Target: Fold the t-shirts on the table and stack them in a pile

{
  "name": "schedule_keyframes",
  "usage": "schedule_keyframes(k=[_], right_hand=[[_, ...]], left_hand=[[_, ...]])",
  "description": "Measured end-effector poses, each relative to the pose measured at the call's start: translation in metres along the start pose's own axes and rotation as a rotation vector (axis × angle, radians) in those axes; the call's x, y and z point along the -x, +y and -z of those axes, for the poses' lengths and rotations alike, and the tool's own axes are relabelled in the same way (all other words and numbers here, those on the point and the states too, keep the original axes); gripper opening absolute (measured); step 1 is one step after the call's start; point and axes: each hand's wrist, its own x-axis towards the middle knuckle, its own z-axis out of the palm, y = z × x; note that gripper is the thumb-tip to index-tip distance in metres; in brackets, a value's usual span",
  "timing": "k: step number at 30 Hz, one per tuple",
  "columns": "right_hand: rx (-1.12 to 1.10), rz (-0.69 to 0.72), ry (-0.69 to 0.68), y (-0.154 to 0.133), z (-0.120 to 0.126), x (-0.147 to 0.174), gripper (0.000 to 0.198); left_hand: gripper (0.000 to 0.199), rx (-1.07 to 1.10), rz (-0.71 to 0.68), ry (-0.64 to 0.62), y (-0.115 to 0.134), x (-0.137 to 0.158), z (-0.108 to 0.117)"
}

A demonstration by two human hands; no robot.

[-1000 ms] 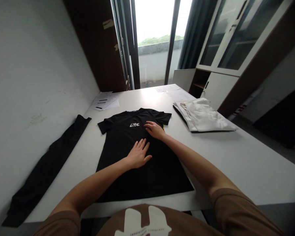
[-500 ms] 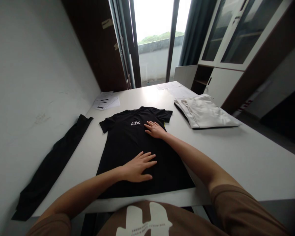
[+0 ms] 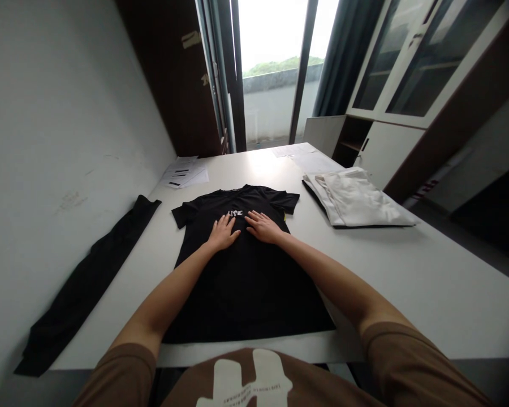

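- We see the black shirt (image 3: 246, 294) spread front side up in the middle of the white table (image 3: 407, 294), its neck end away from the person and its hem near the table's close edge.
- Left hand (image 3: 223, 233): half a second earlier we found it low on the shirt; it has since moved up to the chest, where it partly covers the white lettering (image 3: 236, 213).
- Right hand (image 3: 263, 227): we note almost no shift; it rests on the chest just beside the lettering.
- Grip: on both hands we see the fingers extended and slightly apart, clamped on nothing; we judge the contact to be palm pressure only.
- Meaning of the change: both hands now act side by side on the chest, and the lower body of the shirt, free of hands, looks nearly flat to us.
- Surroundings: we mark a long dark garment (image 3: 93, 265) along the wall side, white cloths (image 3: 356, 198) stacked opposite, and papers (image 3: 186, 172) beyond the shirt.
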Motion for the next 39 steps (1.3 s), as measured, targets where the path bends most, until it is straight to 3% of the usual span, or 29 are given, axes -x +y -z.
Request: schedule_keyframes(k=[4, 10, 14, 22, 25, 30, 33, 36, 39], right_hand=[[0.020, -0.074, -0.107, 0.008, -0.001, -0.001, 0.068], [0.049, -0.299, -0.075, 0.053, 0.007, 0.005, 0.071], [0.071, -0.308, -0.060, 0.048, 0.013, 0.008, 0.070], [0.035, 0.032, -0.125, -0.021, 0.005, 0.000, 0.073], [0.048, -0.062, -0.166, -0.018, -0.002, -0.007, 0.075], [0.090, -0.353, -0.183, 0.032, 0.008, -0.008, 0.077], [0.125, -0.451, -0.183, 0.048, 0.016, -0.002, 0.078], [0.142, -0.392, -0.175, 0.033, 0.018, 0.002, 0.079], [0.110, -0.207, -0.168, -0.003, 0.011, 0.002, 0.081]], left_hand=[[0.074, -0.044, 0.053, -0.019, -0.022, 0.004, -0.011], [0.074, -0.107, 0.217, -0.016, -0.079, 0.019, -0.005], [0.072, -0.131, 0.327, 0.020, -0.105, 0.034, -0.004], [0.069, -0.093, 0.262, 0.085, -0.102, 0.041, -0.006], [0.070, -0.075, 0.255, 0.077, -0.102, 0.040, -0.007], [0.070, -0.067, 0.263, 0.069, -0.103, 0.041, -0.007], [0.069, -0.065, 0.259, 0.076, -0.102, 0.041, -0.006], [0.068, -0.063, 0.259, 0.079, -0.101, 0.041, -0.005], [0.068, -0.063, 0.261, 0.079, -0.100, 0.041, -0.006]])
